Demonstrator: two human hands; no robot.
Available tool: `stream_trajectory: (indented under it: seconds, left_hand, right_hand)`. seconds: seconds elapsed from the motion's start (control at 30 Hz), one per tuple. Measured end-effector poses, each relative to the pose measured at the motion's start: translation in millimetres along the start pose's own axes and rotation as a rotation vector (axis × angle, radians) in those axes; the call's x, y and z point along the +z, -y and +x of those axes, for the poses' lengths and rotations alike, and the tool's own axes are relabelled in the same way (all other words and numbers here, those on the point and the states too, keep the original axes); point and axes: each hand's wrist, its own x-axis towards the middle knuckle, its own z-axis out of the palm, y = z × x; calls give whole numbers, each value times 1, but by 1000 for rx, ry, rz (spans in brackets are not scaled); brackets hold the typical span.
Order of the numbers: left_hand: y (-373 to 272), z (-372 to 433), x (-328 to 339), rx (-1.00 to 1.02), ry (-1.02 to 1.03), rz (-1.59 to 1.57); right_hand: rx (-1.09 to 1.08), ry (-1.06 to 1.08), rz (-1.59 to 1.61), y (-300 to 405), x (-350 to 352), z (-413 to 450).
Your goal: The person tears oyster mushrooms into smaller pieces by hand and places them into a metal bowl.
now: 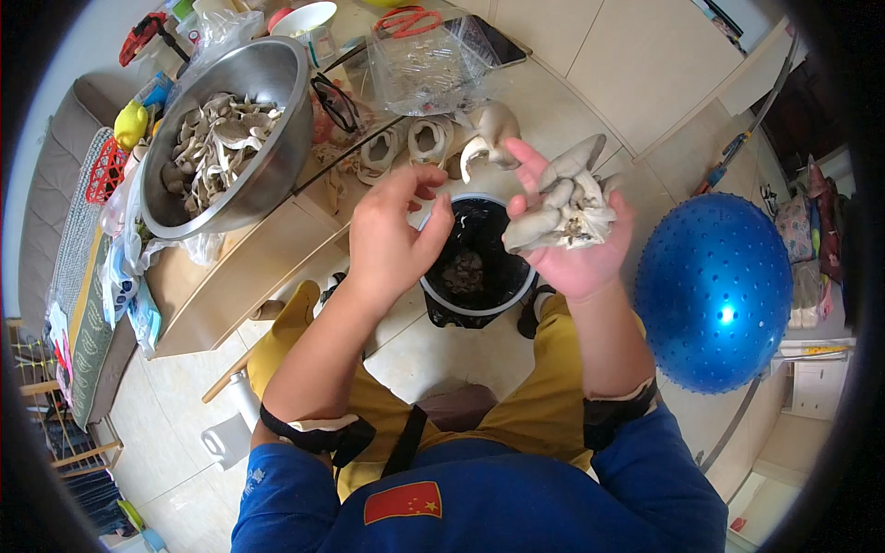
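On the upturned palm of my right hand rests a cluster of oyster mushrooms, its torn base facing me. My left hand is to the left of it with fingers curved and apart, holding nothing. Below and between both hands stands a waste bin lined with a black bag, with some brownish scraps at the bottom. More oyster mushrooms lie just beyond my right fingertips. A large steel bowl at the upper left holds many torn mushroom pieces.
Clear plastic packaging, red-handled scissors, a dark tablet or phone and black-framed glasses lie beyond my hands. A pair of shoes is behind the bin. A blue studded exercise ball is to the right.
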Motion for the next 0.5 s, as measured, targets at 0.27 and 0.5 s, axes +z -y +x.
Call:
stream_trajectory:
  seconds: [0.27, 0.5]
  left_hand:
    - [-1, 7, 9, 226, -307, 147]
    - [0, 6, 7, 111, -300, 219]
  right_hand:
    - [46, -8, 65, -24, 9, 2]
    - [29, -18, 32, -28, 12, 2]
